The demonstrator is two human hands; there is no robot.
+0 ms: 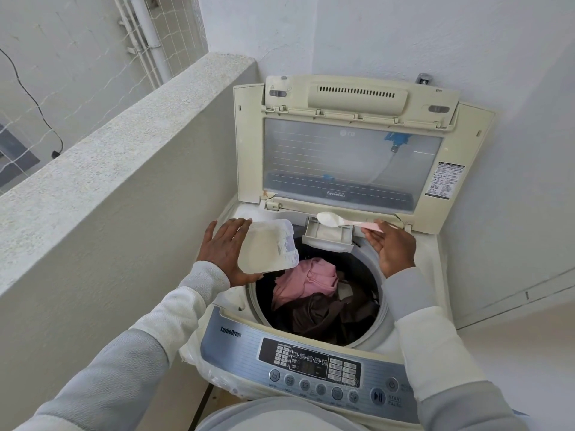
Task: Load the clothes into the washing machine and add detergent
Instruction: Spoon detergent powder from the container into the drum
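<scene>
Location: a domestic laundry corner on a balcony-type utility area. A cream top-loading washing machine (236, 309) with a grey-blue control panel (311, 362) stands against white painted walls (497, 57), its clear-windowed lid (351, 157) raised and pink and brown clothes (317, 284) in the drum. A rough-plastered grey parapet wall (124, 169) runs along its left side, with white drain pipes (149, 32) and white mesh netting (177, 29) beyond; a metal tap (423, 78) is mounted behind the lid.

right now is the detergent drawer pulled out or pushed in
Pulled out: the detergent drawer juts over the drum opening, tray exposed, and the right hand holds a spoon of powder above it.
</scene>
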